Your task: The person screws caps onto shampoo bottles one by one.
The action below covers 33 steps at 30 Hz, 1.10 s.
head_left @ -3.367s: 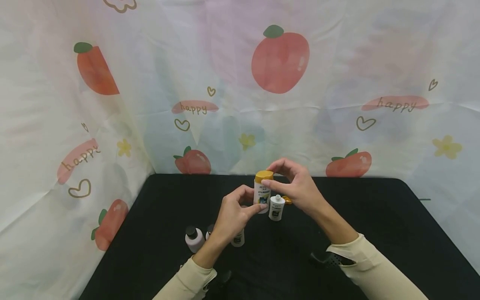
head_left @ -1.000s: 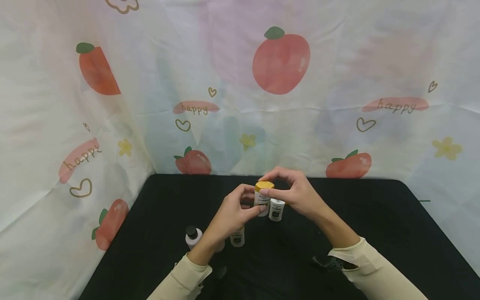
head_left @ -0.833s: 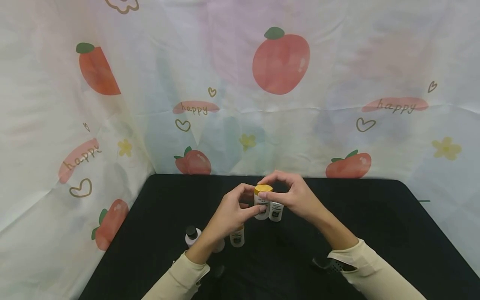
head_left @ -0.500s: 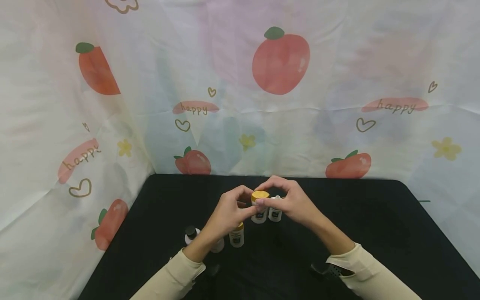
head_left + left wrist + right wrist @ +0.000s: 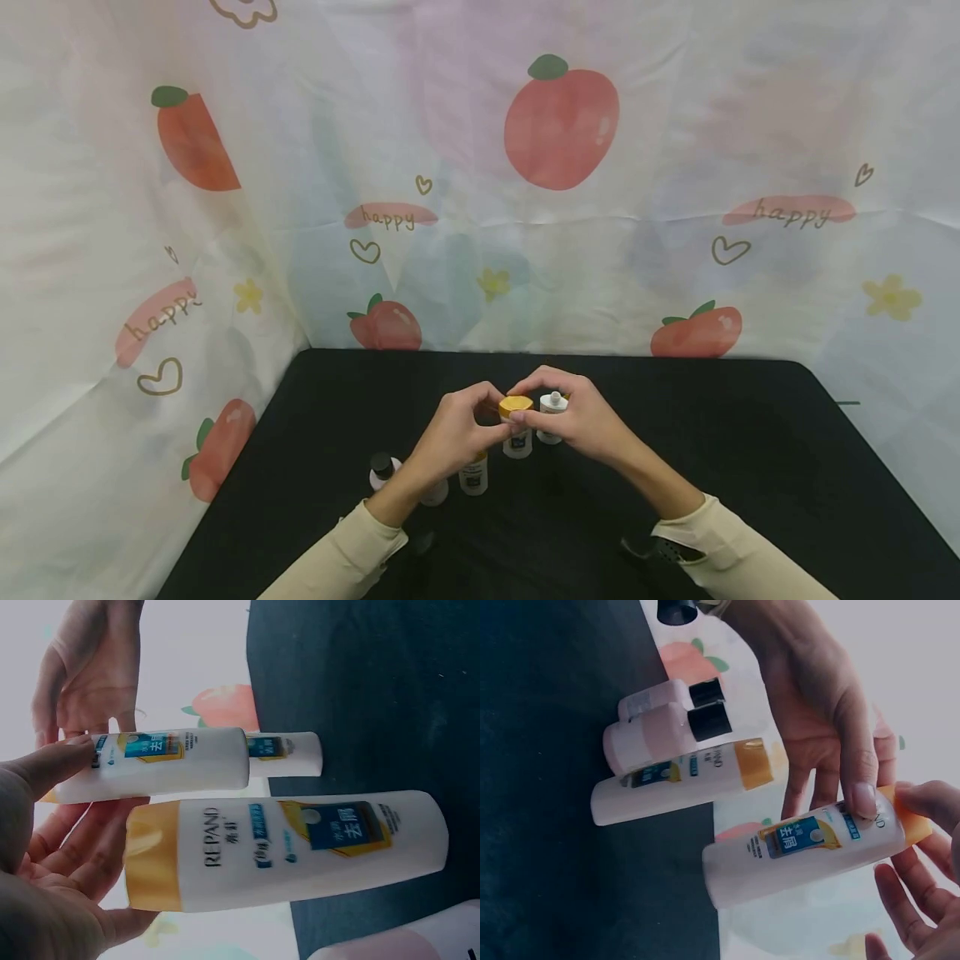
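A white shampoo bottle (image 5: 802, 851) with a yellow cap (image 5: 516, 406) stands between my hands. My left hand (image 5: 450, 429) pinches its body just below the cap, thumb in front. My right hand (image 5: 581, 417) pinches the cap itself between thumb and fingertips. The bottle is upright; I cannot tell whether its base touches the table. Just right of it is a smaller-looking white bottle (image 5: 553, 403) with a bare nozzle, partly behind my right fingers. Nearer me stands another yellow-capped shampoo bottle (image 5: 322, 851), partly behind my left hand in the head view.
Two pinkish bottles with black caps, one front (image 5: 656, 739) and one behind (image 5: 649, 701), stand left of the yellow-capped bottle, partly behind my left forearm in the head view. They stand on a black table (image 5: 712, 433); a printed curtain (image 5: 450, 125) hangs behind it.
Both hands have come down and slightly left with the held bottle, bringing it lower toward the table. The fingers keep their hold on body and cap. The bare nozzle shows again beside them.
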Each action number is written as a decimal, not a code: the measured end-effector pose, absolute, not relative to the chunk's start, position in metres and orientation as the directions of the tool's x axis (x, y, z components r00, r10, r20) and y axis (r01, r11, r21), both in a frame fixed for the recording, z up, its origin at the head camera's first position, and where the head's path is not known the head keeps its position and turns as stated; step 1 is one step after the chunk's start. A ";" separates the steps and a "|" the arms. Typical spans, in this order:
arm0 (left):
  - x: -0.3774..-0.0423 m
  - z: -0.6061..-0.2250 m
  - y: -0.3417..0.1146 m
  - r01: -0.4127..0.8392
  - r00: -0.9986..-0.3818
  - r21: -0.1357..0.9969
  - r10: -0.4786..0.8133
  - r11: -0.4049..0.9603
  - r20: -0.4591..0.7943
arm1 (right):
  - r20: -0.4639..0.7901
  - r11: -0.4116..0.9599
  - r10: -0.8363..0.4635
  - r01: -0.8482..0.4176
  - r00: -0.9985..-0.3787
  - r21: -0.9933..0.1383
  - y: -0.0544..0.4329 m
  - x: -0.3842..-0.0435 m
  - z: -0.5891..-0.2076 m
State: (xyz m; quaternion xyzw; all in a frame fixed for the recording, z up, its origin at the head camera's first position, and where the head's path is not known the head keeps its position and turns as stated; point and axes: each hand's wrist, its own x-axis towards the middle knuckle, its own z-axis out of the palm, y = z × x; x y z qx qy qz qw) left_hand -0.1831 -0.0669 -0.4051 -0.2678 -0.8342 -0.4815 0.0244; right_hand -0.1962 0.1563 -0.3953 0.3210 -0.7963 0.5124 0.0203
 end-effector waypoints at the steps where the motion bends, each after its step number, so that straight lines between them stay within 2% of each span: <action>1: -0.183 -0.406 -0.067 0.463 -0.858 0.790 0.428 0.402 0.285 | 0.356 0.268 -0.493 -0.528 -0.794 -0.806 0.157 -0.196 -0.397; 13: -0.186 -0.413 -0.069 0.432 -0.858 0.749 0.485 0.503 0.168 | 0.313 0.263 -0.522 -0.499 -0.793 -0.826 0.156 -0.197 -0.416; 22: -0.188 -0.420 -0.069 0.444 -0.850 0.719 0.505 0.535 0.149 | 0.276 0.292 -0.533 -0.480 -0.800 -0.827 0.156 -0.194 -0.425; 33: -0.189 -0.427 -0.066 0.470 -0.846 0.631 0.518 0.618 0.122 | 0.232 0.285 -0.551 -0.442 -0.801 -0.851 0.157 -0.192 -0.436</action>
